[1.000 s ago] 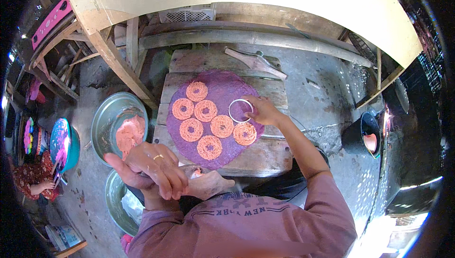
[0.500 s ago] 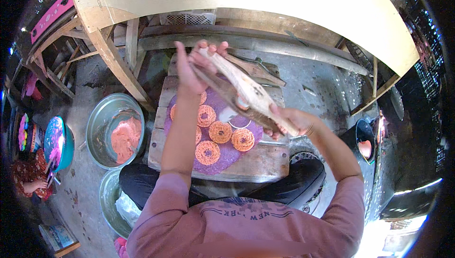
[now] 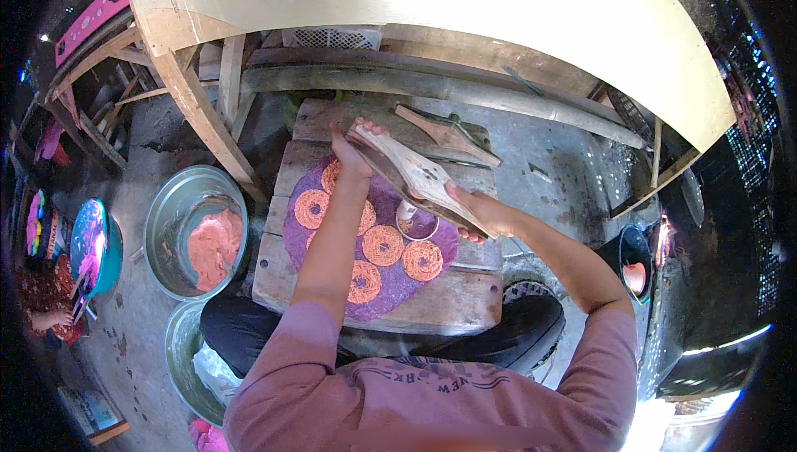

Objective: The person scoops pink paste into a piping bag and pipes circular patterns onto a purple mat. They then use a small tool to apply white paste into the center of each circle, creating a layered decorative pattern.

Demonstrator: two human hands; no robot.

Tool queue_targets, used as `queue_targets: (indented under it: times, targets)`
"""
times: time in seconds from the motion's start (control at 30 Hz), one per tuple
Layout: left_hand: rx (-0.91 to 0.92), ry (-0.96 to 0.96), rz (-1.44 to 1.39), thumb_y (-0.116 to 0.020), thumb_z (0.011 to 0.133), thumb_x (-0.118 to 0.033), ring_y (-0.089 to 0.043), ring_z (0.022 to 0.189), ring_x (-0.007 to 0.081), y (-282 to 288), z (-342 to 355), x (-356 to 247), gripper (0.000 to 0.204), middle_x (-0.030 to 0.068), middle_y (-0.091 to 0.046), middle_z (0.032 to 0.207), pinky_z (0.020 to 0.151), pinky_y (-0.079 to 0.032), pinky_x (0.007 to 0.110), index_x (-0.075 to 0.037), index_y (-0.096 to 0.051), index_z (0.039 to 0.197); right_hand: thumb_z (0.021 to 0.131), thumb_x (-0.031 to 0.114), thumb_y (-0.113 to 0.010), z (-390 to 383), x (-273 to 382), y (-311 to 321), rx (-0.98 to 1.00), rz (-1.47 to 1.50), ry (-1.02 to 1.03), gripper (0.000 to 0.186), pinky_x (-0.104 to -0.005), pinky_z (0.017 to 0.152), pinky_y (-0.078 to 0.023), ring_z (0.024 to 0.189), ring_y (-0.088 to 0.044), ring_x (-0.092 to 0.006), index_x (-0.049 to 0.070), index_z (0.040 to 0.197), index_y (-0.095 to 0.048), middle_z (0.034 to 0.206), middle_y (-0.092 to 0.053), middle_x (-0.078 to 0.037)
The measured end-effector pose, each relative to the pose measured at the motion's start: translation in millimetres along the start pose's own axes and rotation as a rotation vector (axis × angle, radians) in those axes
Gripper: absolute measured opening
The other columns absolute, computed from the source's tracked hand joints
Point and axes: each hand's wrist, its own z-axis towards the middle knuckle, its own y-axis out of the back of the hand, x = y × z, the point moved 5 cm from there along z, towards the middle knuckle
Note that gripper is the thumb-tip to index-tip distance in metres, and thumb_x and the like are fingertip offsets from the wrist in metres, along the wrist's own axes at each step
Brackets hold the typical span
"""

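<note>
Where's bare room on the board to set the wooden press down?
Near edge of the board, below the purple cloth, is bare. So is the far strip beside the spare paddle. The cloth is crowded with orange rings and a metal ring. Both hands hold the press.

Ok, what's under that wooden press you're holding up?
Under the wooden press: a metal ring on the purple cloth, beside orange lattice rounds. The press and left forearm hide part of the cloth.

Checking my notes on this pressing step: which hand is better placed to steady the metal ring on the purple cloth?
Right, probably. The right hand grips the wooden press at its lower end, just beside the ring; the left hand holds the far end.
</note>
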Motion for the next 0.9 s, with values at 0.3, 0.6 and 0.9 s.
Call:
queue_targets:
  times: [0.3, 0.6, 0.9]
  targets:
    - [-0.178, -0.010, -0.061, -0.019, 0.091, -0.070, -0.048, 0.063, 0.0237, 12, 0, 34, 0.068, 0.0044, -0.049, 0.064, 0.070, -0.044, 0.043, -0.012, -0.049, 0.072, 0.081, 0.080, -0.038, -20, -2, 21, -0.173, -0.101, -0.068, 0.081, -0.0300, 0.037, -0.036, 0.043, -0.046, -0.0129, 0.001, 0.077, -0.058, 0.056, -0.049, -0.005]
    - [-0.222, 0.041, 0.018, -0.013, 0.093, -0.065, -0.047, 0.061, 0.0223, 3, -40, 34, 0.066, 0.0048, -0.047, 0.064, 0.062, -0.043, 0.039, -0.013, -0.048, 0.074, 0.086, 0.076, -0.036, -27, -32, -1, -0.119, -0.022, -0.112, 0.077, -0.0267, 0.035, -0.033, 0.041, -0.043, -0.0104, 0.002, 0.076, -0.055, 0.055, -0.047, -0.002]
    - [-0.192, -0.005, 0.129, -0.021, 0.093, -0.066, -0.045, 0.053, 0.0191, -11, -7, 4, 0.062, 0.0010, -0.045, 0.057, 0.060, -0.042, 0.037, -0.015, -0.047, 0.070, 0.087, 0.074, -0.036, -1, -8, -8, -0.365, -0.190, 0.203, 0.082, -0.0293, 0.038, -0.041, 0.043, -0.053, -0.0163, -0.004, 0.078, -0.062, 0.055, -0.054, -0.009]
